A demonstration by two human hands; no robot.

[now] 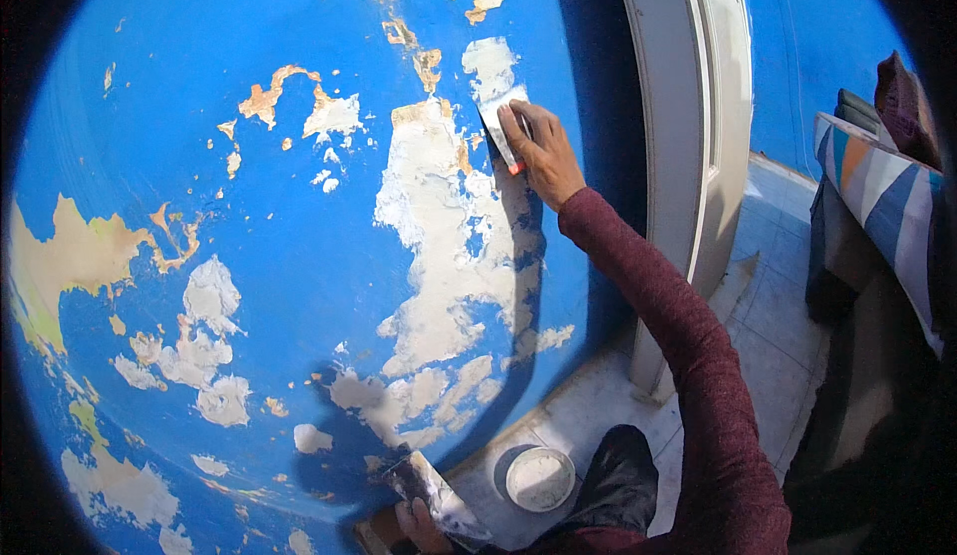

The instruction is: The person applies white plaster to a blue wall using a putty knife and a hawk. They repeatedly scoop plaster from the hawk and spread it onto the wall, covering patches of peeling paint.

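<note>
My right hand (546, 151) is closed on a putty knife (501, 128), whose blade lies against the blue wall (319, 216) at the lower edge of a fresh white filler patch (488, 66). A bit of red shows at the knife's handle end. Low down near the wall, my left hand (421, 527) grips a wide filling knife (444, 498) smeared with white filler; its handle is mostly hidden. A large pale filled area (449, 256) runs down the wall below the right hand.
A round tub of white filler (539, 479) stands on the tiled floor (763, 341) beside my leg. A white door frame (698, 156) rises to the right. Farther right is furniture under a patterned cloth (882, 191). Bare patches (90, 246) of peeled paint mark the wall's left side.
</note>
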